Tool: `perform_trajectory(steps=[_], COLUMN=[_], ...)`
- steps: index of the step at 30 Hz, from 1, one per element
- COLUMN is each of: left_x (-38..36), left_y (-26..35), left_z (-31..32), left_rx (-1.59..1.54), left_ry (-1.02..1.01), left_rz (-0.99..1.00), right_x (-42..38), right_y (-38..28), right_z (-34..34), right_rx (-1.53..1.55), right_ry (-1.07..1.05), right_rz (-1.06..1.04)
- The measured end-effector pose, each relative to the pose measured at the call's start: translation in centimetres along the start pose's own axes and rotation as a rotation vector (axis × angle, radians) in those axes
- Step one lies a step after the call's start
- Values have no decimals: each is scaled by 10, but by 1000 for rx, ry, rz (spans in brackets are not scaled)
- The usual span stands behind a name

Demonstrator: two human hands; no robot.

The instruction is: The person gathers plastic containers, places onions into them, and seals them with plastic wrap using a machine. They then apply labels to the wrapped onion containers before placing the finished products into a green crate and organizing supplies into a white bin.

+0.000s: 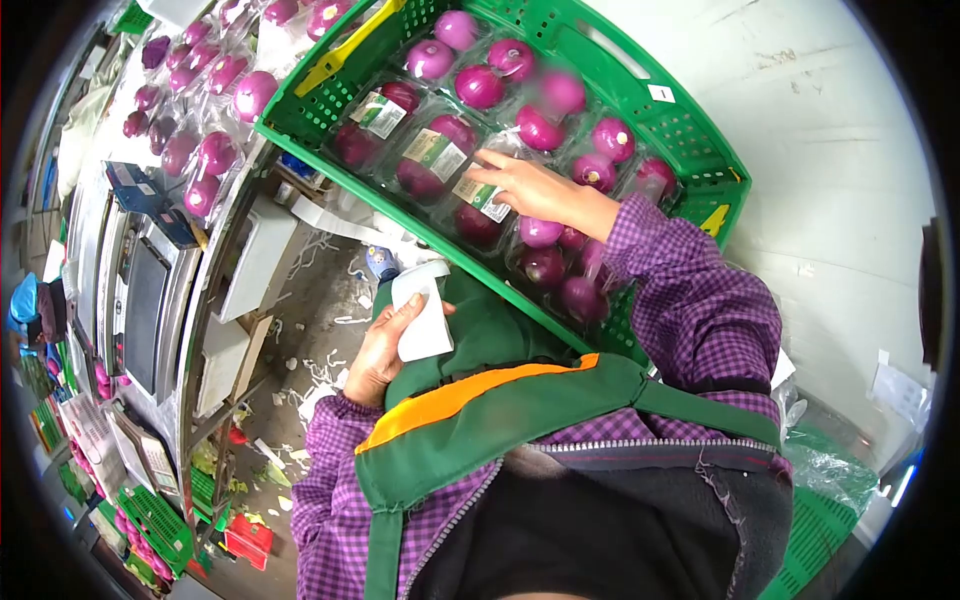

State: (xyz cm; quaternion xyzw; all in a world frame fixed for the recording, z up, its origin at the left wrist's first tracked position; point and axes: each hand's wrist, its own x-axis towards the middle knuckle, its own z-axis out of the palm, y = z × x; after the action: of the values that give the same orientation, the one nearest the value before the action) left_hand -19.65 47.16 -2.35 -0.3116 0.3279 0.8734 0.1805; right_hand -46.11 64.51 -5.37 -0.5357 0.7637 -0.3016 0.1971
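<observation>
My right hand (535, 190) reaches into a green crate (690, 120), fingers spread and resting on a label (482, 193) on a clear-wrapped pack of red onions (478, 224). Two neighbouring packs carry similar labels, a label with a barcode (434, 154) and another label (378, 115). Several more wrapped onions (540, 128) fill the crate, those to the right showing no label. Below the crate, over my green apron, my left hand (378, 350) is closed on a folded strip of white label paper (424, 325), thumb on top. Part of the strip trails up toward the left.
Wrapped red onions (217, 152) cover a table at upper left. Beside them stands a machine with a dark flat panel (147, 315). Paper scraps (318, 375) litter the floor. A red crate (248, 541) sits at lower left. A pale wall (830, 200) borders the green crate's right side.
</observation>
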Motion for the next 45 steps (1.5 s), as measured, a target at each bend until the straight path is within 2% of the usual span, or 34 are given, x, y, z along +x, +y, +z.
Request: perform_trajectory(steps=[3, 6, 8, 10, 12, 13, 14, 15, 16, 17, 18, 19, 20, 22, 23, 26, 28, 31, 36, 38, 43, 45], left_x=[-1, -7, -20, -25, -27, -25, -24, -23, -20, -16, -12, -10, -9, -9, -8, -16, -18, -19, -25, -26, -26, -25], left_y=[1, 2, 4, 0, -6, -12, -15, -14, -14, -16, -16, -12, -9, -2, -4, 1, 0, -2, -1, -4, -9, -9], left_z=[-3, -1, 11, 5, -6, -14, -16, -9, -8, -8, -7, -2, 3, 16, 10, 32, 31, 25, 27, 29, 41, 38], left_rx=[81, 2, 27, 145, 266, 440, 611, 574, 577, 514, 451, 344, 289, 167, 94, 65, 75, 72, 45, 55, -35, -25], left_ry=[-23, -95, -170, -216, -262, -153, -43, 45, 37, 151, 264, 296, 306, 312, 296, 348, 353, 356, 342, 330, 388, 375], left_rz=[-13, -41, 177, 243, 309, 257, 200, 244, 242, 313, 383, 396, 436, 531, 518, 488, 484, 480, 433, 434, 453, 388], right_x=[14, 16, 15, 10, 1, 0, -1, -3, -7, -14, -21, -27, -30, -36, -36, -36, -37, -37, -43, -44, -55, -57], right_y=[0, 1, -6, -15, -26, -39, -57, -78, -107, -122, -138, -154, -157, -165, -163, -161, -162, -166, -166, -169, -167, -167], right_z=[-9, -5, -3, -5, -18, -25, -33, -41, -49, -40, -32, -29, -11, 10, 17, 30, 33, 38, 49, 49, 45, 44], right_rx=[-190, -280, -352, -426, -449, -453, -185, 83, 190, 317, 414, 425, 208, 181, 177, 250, 292, 332, 358, 385, 320, 309], right_ry=[-312, -235, -264, -294, -90, -90, 53, 197, 174, 211, 144, 11, 42, 54, 62, -27, 101, 181, 148, 259, 180, 162], right_rz=[27, 32, 97, 160, 161, 162, 92, 23, 25, -57, -34, -10, -139, -155, -141, -107, -216, -237, -276, -260, -257, -253])
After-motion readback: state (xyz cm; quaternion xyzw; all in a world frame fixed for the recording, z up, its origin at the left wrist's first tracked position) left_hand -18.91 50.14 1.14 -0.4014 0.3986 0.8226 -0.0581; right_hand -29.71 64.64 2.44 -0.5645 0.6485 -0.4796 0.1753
